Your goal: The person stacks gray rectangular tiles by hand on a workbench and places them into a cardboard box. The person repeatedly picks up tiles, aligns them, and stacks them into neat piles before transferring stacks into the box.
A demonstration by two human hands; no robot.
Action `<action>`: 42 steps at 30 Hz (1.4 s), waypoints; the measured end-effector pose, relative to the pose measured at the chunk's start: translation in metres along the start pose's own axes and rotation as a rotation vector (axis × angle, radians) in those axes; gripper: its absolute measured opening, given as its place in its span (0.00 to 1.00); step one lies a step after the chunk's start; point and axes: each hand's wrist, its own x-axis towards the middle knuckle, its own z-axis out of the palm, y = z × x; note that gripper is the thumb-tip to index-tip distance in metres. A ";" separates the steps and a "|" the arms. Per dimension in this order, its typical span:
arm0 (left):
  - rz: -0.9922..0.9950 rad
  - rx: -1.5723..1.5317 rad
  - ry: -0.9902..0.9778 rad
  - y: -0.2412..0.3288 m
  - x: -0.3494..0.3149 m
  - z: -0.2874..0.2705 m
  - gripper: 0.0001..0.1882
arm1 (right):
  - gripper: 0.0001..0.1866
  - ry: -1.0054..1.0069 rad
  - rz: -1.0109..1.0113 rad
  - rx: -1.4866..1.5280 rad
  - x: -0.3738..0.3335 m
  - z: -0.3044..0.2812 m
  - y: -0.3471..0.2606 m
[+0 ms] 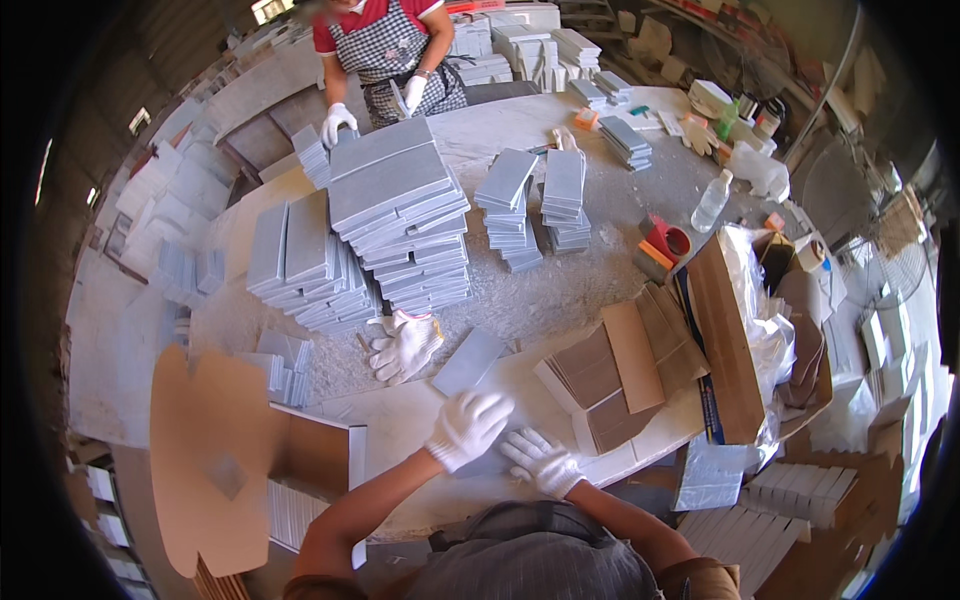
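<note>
1. Our left hand (467, 428) lies gloved and loosely curled, knuckles up, on the near end of a grey tile (470, 362). Whether its fingers pinch the edge we cannot tell.
2. Our right hand (541, 462) lies just beside it, fingers spread flat on the bench (400, 420), not holding anything.
3. The tile lies flat, its long axis running away from us and slightly right, so the left hand is the nearer one.
4. A spare glove (404, 345) lies left of the tile, below the tall tile stacks (400, 215).
5. Brown cardboard sheets (625, 375) sit to our right; an open carton (225, 450) stands to our left.
</note>
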 end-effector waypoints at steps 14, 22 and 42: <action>-0.548 0.525 0.016 -0.115 0.348 0.035 0.32 | 0.29 0.077 -0.019 0.123 0.004 0.000 0.012; -0.946 0.331 -0.212 -0.188 0.394 0.053 0.49 | 0.28 0.066 0.026 0.187 0.008 -0.001 0.016; -0.768 -1.000 -0.141 -0.002 0.184 -0.062 0.49 | 0.29 -0.134 0.041 0.243 -0.007 0.012 0.017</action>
